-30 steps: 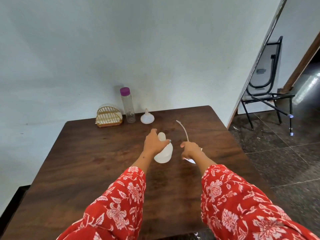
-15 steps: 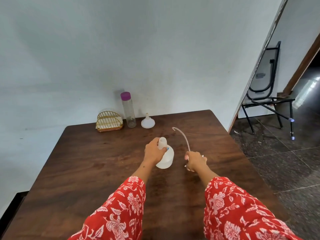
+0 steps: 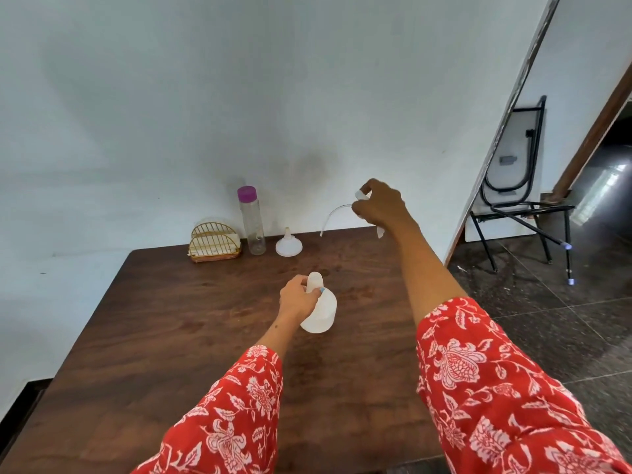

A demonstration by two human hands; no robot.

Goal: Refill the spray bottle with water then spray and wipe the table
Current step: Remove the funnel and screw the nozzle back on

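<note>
The right hand is now gripping the spray head high above the far edge of the tabletop, having lifted it from down beside the spray bottle; its thin dip tube is curving down and left, clear of the bottle. The left hand is still holding the open-necked bottle at its neck, mid-tabletop. The water bottle, funnel and wire holder are standing unmoved by the wall.
</note>
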